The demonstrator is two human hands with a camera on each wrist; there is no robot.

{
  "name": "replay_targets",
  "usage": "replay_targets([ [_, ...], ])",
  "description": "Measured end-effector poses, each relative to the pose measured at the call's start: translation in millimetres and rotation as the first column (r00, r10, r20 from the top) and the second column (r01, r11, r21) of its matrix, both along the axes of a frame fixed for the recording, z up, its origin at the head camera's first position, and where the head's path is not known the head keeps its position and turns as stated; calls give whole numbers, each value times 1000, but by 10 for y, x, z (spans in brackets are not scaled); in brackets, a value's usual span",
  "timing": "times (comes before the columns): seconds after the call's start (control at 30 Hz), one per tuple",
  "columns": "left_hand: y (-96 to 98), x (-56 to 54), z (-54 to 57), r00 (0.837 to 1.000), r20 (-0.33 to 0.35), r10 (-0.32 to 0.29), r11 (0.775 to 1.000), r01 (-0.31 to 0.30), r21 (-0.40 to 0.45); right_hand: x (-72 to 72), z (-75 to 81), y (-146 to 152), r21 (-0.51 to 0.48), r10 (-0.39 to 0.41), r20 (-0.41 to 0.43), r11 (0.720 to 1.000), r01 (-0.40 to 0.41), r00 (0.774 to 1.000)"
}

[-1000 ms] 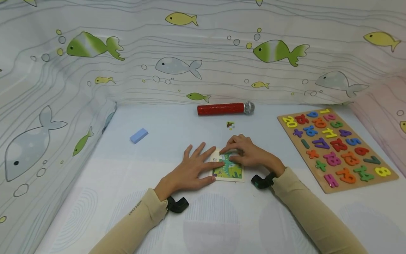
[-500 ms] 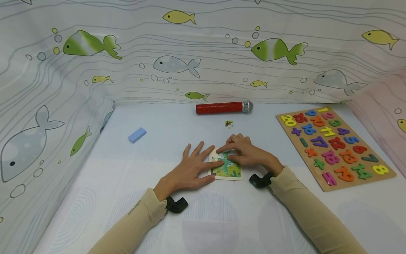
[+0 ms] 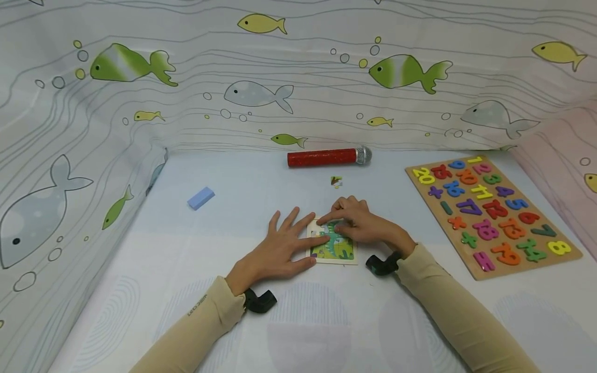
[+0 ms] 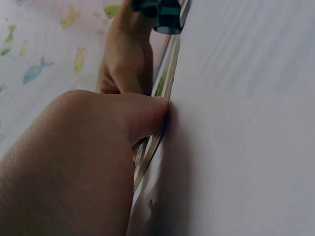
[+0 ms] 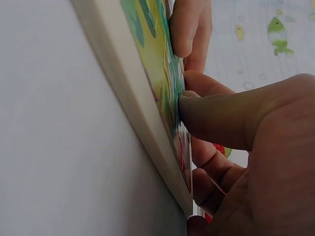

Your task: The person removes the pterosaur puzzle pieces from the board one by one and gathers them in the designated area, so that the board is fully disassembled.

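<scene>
A small square jigsaw puzzle (image 3: 339,250) with a green dinosaur picture and a pale wooden frame lies on the table. My left hand (image 3: 282,251) rests at its left side with fingers spread. Its index finger reaches over the picture, and the thumb (image 4: 147,115) is against the frame's edge in the left wrist view. From the right, my right hand (image 3: 361,221) presses the thumb (image 5: 206,113) onto the picture, while its index finger reaches to the upper left corner. The other right fingers curl beside the far edge. A loose puzzle piece (image 3: 336,182) lies beyond the puzzle.
A red toy microphone (image 3: 326,157) lies at the back by the fish-printed cloth wall (image 3: 326,114). A blue block (image 3: 201,198) is at the left. On the right lies a wooden number board (image 3: 445,220) with colourful digits.
Both hands keep nearly the same places on the puzzle. The head view has shifted slightly; the loose piece and the other objects lie as before.
</scene>
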State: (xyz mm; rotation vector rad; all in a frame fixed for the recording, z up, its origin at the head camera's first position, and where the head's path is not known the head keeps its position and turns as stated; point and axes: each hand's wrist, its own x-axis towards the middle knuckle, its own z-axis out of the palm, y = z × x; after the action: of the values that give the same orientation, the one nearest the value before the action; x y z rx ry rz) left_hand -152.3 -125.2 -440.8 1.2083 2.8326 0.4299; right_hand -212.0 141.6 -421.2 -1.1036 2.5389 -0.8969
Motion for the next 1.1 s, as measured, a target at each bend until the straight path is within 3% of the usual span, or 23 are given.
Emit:
replay_targets([
  [0.7, 6, 26, 31, 1000, 21, 3, 1000, -3, 0, -1, -21, 7, -50, 3, 3, 999, -3, 1000],
  [1.1, 3, 10, 21, 1000, -5, -1, 1000, 1, -9, -14, -32, 15, -64, -1, -25, 998, -1, 1000],
])
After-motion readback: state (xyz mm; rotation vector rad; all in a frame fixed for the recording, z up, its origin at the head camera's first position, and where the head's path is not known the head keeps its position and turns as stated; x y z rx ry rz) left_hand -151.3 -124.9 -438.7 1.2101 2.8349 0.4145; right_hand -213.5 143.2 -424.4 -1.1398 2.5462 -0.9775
